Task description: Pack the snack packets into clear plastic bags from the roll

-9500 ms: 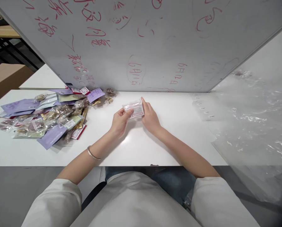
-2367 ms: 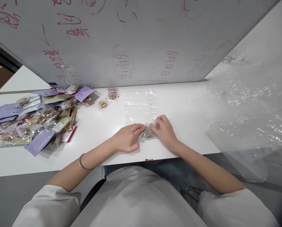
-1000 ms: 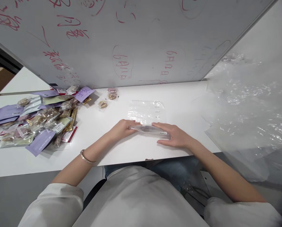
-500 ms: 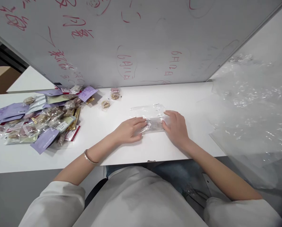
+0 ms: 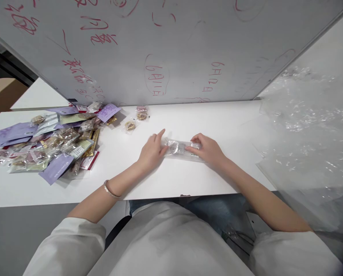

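Note:
A clear plastic bag (image 5: 180, 148) lies on the white table between my hands, folded into a narrow strip with shiny, crumpled film at its left part. Whether anything is inside, I cannot make out. My right hand (image 5: 207, 148) pinches the bag's right part, with the thumb on top near some dark print. At the left end is my left hand (image 5: 151, 152), its thumb against the film and its index finger stretched out away from it. A bracelet circles my left wrist.
Several small packets (image 5: 56, 138), purple, gold and clear, are heaped on the left of the table (image 5: 160, 180). A few wrapped pieces (image 5: 130, 125) lie apart from the heap. A whiteboard (image 5: 183, 46) stands behind, and large clear plastic sheeting (image 5: 304, 145) spreads on the right.
The bag lay flat and wider; now its far part is folded over towards me, making a narrow strip. My left hand has shifted slightly left, its index finger lifting off the film.

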### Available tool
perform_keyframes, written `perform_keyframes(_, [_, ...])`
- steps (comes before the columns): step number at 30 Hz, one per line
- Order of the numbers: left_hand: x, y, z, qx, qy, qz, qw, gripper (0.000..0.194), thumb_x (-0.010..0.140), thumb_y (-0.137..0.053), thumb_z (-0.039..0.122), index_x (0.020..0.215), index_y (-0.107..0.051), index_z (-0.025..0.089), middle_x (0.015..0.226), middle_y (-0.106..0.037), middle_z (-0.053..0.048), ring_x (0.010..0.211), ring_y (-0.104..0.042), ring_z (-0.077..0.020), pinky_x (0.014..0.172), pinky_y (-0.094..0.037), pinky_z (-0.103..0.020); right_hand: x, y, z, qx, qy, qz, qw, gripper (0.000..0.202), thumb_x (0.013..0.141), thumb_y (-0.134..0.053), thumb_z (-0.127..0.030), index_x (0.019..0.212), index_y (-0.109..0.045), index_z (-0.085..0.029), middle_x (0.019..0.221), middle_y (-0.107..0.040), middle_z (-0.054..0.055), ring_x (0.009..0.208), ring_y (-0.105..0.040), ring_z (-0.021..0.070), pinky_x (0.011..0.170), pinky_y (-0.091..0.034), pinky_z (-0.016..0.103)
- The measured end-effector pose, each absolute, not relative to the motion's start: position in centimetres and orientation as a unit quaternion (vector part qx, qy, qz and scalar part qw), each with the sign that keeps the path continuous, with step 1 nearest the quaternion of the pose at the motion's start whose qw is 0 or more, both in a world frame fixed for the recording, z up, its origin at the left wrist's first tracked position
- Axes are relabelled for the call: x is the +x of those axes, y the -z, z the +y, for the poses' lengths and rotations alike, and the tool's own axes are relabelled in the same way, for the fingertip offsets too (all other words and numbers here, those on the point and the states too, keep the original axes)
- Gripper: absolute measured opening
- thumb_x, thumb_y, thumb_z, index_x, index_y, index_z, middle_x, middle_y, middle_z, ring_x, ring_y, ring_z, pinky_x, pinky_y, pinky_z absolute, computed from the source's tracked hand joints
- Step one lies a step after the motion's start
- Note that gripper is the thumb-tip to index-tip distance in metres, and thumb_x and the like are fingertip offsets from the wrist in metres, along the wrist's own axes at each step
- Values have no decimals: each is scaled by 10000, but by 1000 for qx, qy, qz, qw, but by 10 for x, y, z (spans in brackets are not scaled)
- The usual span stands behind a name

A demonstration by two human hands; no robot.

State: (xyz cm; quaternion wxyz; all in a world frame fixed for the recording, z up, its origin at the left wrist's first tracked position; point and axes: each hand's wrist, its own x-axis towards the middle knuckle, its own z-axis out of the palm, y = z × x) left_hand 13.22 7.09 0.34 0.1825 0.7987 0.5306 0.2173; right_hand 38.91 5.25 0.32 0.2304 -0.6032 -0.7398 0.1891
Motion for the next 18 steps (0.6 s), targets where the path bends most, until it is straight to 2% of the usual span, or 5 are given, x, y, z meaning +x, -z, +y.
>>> perform_keyframes(2, [134, -3, 65, 848, -201, 484, 77, 389, 920, -579, 221, 1308, -588, 189, 1220, -641, -171, 1153, -582, -314, 955, -476, -477, 381, -5, 50, -584, -86, -773, 233, 322, 897, -615, -498, 989, -669, -193, 1013, -712, 120, 923, -644, 278, 836, -478, 429])
perform_keyframes(4, [135, -4, 56, 893, -143, 424, 48, 327, 927, -475, 118, 1211, -633, 155, 1213, -651, -182, 1167, -593, -309, 961, -495, -469, 373, -3, 38, -562, -41, -800, 206, 313, 952, -522, -405, 1073, -683, -166, 1078, -718, 161, 1012, -647, 311, 911, -470, 477])
perform_keyframes(10, [147, -4, 34, 902, -96, 420, 40, 540, 822, -507, 119, 1347, -486, -5, 1326, -579, -277, 1284, -545, -366, 1029, -500, -467, 361, 15, 3, -542, -13, -829, 139, 638, 829, -522, -194, 1438, -461, -16, 1424, -552, 240, 1325, -524, 374, 1108, -413, 550])
perform_keyframes(14, [160, -2, 39, 875, -92, 472, 55, 515, 880, -336, 0, 1384, -437, -25, 1327, -576, -310, 1271, -573, -352, 1003, -509, -481, 357, 22, 17, -596, -12, -788, 157, 590, 869, -367, -37, 1449, -472, -64, 1332, -627, 236, 1186, -641, 360, 979, -526, 561])
perform_keyframes(18, [163, -6, 53, 808, -142, 553, 147, 481, 888, -342, -3, 1341, -503, -12, 1189, -648, -307, 1135, -652, -376, 884, -544, -488, 349, 14, 39, -619, -43, -763, 178, 588, 883, -314, -37, 1445, -487, -45, 1392, -554, 275, 981, -716, 365, 718, -605, 516])
